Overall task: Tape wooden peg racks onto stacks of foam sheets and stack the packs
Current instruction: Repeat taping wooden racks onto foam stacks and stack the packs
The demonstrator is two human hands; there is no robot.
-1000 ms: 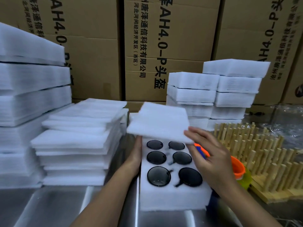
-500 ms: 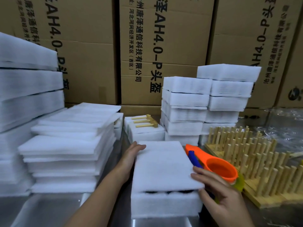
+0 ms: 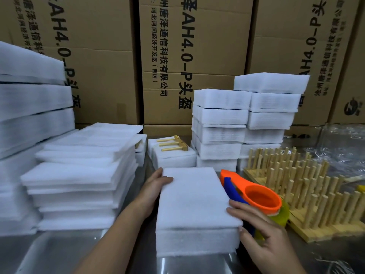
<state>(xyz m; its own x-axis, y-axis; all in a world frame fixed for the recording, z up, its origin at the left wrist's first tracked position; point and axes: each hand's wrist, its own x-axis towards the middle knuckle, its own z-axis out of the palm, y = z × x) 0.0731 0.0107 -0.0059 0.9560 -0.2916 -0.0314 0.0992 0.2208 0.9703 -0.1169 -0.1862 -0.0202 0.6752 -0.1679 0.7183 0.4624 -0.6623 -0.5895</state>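
White foam blocks (image 3: pixel 29 99) piled high at the far left on a steel table (image 3: pixel 59 252); just beside them, a lower, ragged heap of loose sheets (image 3: pixel 79 175). Behind everything, a wall of brown cartons (image 3: pixel 98 56) printed in black. Next along, the left hand (image 3: pixel 153 193), pressed flat against the left side of the pack (image 3: pixel 193 204), fingers nearly straight, tips lapping over the top edge — bracing, not clutching. In the middle of the table, nearest the camera, the pack itself: a thick foam slab with a thinner sheet laid squarely on top, a dark seam between the two. Beyond it, a smaller foam stack (image 3: pixel 173 161) with one wooden rack (image 3: pixel 173 144) lying on its side on top, pegs pointing left. To the right of that, two columns of stacked packs (image 3: pixel 246 119), touching, the right column one layer taller. On the near right edge of the pack, the right hand (image 3: pixel 262 234), fingers on top and thumb curled against the side — clasping that edge. Just behind the hand, an orange tape dispenser (image 3: pixel 256 196) with a blue handle. Farther right, peg racks (image 3: pixel 306 190) standing pegs up in close rows, and crumpled clear plastic (image 3: pixel 339 143) behind them.
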